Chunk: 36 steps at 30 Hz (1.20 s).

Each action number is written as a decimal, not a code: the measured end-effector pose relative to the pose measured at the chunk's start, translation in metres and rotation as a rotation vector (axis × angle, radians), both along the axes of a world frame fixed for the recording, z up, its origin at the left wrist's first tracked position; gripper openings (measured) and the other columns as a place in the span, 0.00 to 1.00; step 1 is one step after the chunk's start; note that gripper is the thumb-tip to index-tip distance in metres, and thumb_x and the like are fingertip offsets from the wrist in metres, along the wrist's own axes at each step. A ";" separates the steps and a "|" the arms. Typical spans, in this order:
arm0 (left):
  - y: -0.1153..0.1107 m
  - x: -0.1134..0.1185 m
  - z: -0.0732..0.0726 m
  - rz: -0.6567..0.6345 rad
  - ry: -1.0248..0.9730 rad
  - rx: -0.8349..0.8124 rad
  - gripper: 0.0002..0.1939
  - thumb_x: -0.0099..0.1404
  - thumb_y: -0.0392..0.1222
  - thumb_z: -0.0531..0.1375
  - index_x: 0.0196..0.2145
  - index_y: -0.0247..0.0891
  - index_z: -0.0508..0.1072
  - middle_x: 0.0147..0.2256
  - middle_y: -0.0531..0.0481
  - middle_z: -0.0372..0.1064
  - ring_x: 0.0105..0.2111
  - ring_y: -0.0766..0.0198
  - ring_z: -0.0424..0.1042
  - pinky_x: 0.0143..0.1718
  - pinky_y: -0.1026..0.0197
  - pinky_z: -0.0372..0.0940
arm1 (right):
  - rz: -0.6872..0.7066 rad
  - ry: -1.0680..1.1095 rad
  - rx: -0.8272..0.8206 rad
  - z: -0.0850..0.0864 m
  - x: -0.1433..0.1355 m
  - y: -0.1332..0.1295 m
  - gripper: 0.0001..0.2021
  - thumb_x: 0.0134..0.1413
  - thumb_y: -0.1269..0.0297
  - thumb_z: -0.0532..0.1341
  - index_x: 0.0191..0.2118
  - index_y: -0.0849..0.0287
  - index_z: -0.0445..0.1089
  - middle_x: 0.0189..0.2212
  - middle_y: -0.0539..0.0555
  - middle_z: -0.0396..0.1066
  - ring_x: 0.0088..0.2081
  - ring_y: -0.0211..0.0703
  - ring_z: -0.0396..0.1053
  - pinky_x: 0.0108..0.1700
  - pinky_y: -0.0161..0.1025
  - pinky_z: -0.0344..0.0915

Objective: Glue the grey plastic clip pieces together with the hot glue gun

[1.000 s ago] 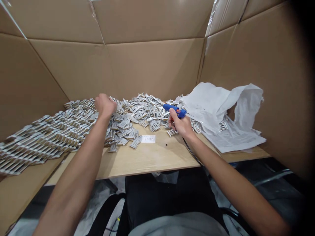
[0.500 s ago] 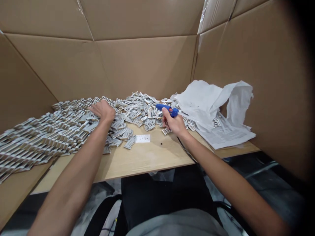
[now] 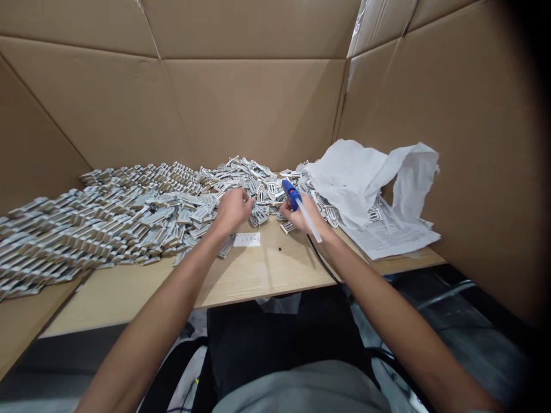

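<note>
R hand [image 3: 301,213]: fingers wrapped round gun [image 3: 291,195], over table [image 3: 267,278], w/ stick [image 3: 309,220] protruding from rear. L hand [image 3: 235,209]: fingers partly curled, nr parts [image 3: 150,218]; cannot tell if holding any. Card [image 3: 247,239] on table, nr L hand.

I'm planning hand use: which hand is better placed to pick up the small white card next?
Probably the left hand: it is nearer the white card, while the right hand holds the blue glue gun. I cannot tell whether the left hand holds anything.
</note>
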State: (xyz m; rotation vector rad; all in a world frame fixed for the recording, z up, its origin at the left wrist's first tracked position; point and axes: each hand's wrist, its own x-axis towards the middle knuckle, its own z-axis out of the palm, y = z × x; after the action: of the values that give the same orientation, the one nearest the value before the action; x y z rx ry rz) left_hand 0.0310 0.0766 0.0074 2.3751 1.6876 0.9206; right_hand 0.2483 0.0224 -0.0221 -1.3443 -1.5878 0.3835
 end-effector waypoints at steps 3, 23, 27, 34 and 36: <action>0.003 0.002 -0.020 -0.132 0.100 0.062 0.25 0.66 0.47 0.65 0.58 0.34 0.74 0.54 0.32 0.73 0.56 0.42 0.70 0.57 0.47 0.63 | 0.023 -0.104 -0.018 0.001 0.002 -0.003 0.03 0.49 0.67 0.63 0.30 0.54 0.68 0.26 0.50 0.73 0.28 0.42 0.67 0.33 0.40 0.62; 0.017 -0.027 -0.001 0.004 -0.419 -0.025 0.18 0.64 0.32 0.59 0.52 0.35 0.77 0.43 0.42 0.79 0.39 0.56 0.79 0.43 0.56 0.71 | 0.374 -0.290 -0.106 -0.008 -0.039 -0.016 0.17 0.46 0.63 0.73 0.40 0.55 0.68 0.37 0.52 0.77 0.37 0.48 0.73 0.40 0.41 0.64; 0.014 -0.031 0.004 -0.032 -0.739 -0.230 0.18 0.64 0.31 0.62 0.52 0.31 0.75 0.46 0.38 0.78 0.37 0.57 0.81 0.41 0.57 0.72 | 0.407 -0.355 -0.160 -0.009 -0.040 -0.010 0.15 0.46 0.65 0.72 0.36 0.55 0.66 0.33 0.50 0.73 0.34 0.45 0.69 0.36 0.39 0.60; 0.018 -0.028 -0.002 -0.111 -0.947 -0.406 0.08 0.64 0.32 0.63 0.42 0.34 0.75 0.46 0.40 0.77 0.44 0.58 0.81 0.53 0.54 0.71 | 0.325 -0.094 -0.079 -0.006 -0.029 -0.010 0.04 0.53 0.66 0.64 0.32 0.55 0.67 0.28 0.49 0.72 0.30 0.41 0.67 0.36 0.39 0.62; 0.013 -0.024 -0.002 -0.159 -0.943 -0.431 0.03 0.64 0.32 0.64 0.37 0.35 0.75 0.43 0.41 0.77 0.43 0.58 0.81 0.54 0.54 0.71 | 0.229 0.024 -0.038 0.000 -0.024 -0.009 0.07 0.54 0.62 0.64 0.29 0.56 0.67 0.27 0.49 0.71 0.30 0.41 0.67 0.38 0.40 0.63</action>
State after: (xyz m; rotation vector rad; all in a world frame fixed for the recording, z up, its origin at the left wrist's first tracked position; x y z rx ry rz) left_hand 0.0074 0.0901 0.0050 1.3971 1.1314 1.2094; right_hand 0.2246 0.0133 -0.0225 -1.1846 -1.7276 0.5695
